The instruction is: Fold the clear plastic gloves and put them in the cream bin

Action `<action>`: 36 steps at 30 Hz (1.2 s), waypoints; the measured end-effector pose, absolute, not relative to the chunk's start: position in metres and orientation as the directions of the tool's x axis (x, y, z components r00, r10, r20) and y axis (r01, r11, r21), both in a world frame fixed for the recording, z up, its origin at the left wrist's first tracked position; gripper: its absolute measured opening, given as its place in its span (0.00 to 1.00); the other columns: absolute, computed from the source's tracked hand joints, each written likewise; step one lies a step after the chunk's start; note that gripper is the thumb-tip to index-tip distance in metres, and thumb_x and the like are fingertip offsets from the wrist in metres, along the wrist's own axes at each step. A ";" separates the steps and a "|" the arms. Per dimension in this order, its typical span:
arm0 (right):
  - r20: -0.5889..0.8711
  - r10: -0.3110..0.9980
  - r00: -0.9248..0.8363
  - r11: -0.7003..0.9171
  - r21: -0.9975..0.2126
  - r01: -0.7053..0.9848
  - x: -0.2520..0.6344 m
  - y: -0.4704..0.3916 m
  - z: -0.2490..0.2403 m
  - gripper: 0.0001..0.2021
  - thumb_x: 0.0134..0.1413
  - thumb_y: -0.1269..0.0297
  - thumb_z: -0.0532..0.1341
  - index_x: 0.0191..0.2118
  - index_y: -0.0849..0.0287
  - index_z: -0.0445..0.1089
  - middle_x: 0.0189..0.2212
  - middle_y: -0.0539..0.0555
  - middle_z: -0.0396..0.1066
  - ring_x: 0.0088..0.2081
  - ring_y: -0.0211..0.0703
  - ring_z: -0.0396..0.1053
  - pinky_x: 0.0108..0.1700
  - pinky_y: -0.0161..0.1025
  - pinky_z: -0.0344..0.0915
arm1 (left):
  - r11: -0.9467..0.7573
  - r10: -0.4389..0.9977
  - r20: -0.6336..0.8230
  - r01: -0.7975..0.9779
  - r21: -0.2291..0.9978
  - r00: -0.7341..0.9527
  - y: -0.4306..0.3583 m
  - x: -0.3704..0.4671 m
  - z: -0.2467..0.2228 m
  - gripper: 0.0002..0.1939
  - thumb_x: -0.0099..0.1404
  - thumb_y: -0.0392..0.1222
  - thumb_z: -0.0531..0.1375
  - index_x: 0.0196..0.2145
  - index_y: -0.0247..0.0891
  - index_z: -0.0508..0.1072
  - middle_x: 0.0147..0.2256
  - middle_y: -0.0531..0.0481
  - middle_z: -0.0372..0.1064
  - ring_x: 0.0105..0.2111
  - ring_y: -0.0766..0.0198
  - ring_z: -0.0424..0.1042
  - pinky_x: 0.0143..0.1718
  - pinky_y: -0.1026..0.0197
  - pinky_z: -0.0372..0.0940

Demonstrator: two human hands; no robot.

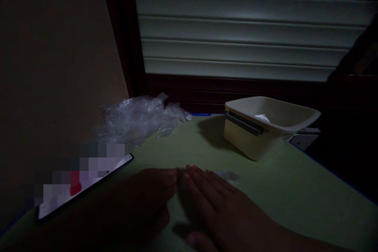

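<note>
A small clear plastic piece (226, 175) lies flat on the green table (189, 145), partly under my right hand (218, 204). The fingers of that hand are stretched out over the plastic, with the thumb apart near the table's front. My left hand (150, 197) is just to its left, fingers curled together at the plastic's left end. Dim light hides exactly what the left fingertips pinch.
A heap of crumpled clear plastic bags (141, 120) is at the back left. A lit tablet (88, 185) lies at the left. A cream bin (251, 138) with a grey handle and something pale inside stands at the back right. Behind is a slatted panel (236, 35).
</note>
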State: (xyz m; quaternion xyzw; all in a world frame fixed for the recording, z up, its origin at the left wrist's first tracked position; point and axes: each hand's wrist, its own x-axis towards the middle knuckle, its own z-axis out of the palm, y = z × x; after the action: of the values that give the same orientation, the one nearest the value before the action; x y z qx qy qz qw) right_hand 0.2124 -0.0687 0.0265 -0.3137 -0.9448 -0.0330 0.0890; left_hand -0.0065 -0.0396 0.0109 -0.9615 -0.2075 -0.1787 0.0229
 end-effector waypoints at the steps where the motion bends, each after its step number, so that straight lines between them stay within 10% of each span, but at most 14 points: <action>1: 0.136 0.609 -0.782 0.793 -0.064 0.606 0.208 -0.069 0.025 0.36 0.58 0.47 0.49 0.60 0.76 0.52 0.59 0.70 0.48 0.60 0.60 0.49 0.57 0.51 0.56 | -0.911 0.399 0.327 0.410 0.036 0.857 -0.040 -0.005 0.014 0.24 0.51 0.30 0.48 0.47 0.32 0.64 0.46 0.41 0.69 0.47 0.57 0.68 0.47 0.57 0.66; 8: -0.053 0.687 -0.725 0.684 -0.290 0.669 0.212 -0.070 0.024 0.34 0.61 0.49 0.45 0.63 0.72 0.45 0.62 0.67 0.40 0.63 0.56 0.40 0.61 0.52 0.43 | -0.898 0.398 0.353 0.438 -0.040 0.847 -0.042 -0.011 0.016 0.25 0.53 0.29 0.49 0.51 0.30 0.62 0.50 0.37 0.66 0.51 0.56 0.65 0.50 0.55 0.63; 20: 0.147 0.748 -0.647 0.648 0.051 0.760 0.273 -0.084 0.014 0.27 0.60 0.58 0.50 0.59 0.75 0.54 0.58 0.70 0.51 0.57 0.58 0.56 0.52 0.53 0.63 | -0.875 0.460 0.307 0.483 -0.002 0.833 -0.045 -0.006 0.022 0.23 0.53 0.30 0.48 0.47 0.29 0.67 0.48 0.38 0.68 0.50 0.57 0.67 0.47 0.55 0.66; 36: 0.180 0.721 -0.669 0.688 -0.069 0.723 0.222 -0.069 0.031 0.14 0.53 0.75 0.52 0.45 0.66 0.68 0.39 0.60 0.71 0.38 0.48 0.69 0.43 0.46 0.68 | -0.838 0.510 0.237 0.540 -0.079 0.827 -0.051 0.015 0.026 0.10 0.55 0.33 0.53 0.36 0.32 0.69 0.35 0.40 0.68 0.35 0.54 0.67 0.38 0.51 0.66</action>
State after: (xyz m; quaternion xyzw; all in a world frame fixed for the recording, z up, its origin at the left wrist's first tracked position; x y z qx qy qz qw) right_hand 0.2216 -0.0686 0.0307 -0.3952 -0.9135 -0.0040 0.0965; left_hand 0.0148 -0.0511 0.0263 -0.9531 -0.2753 -0.1037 0.0716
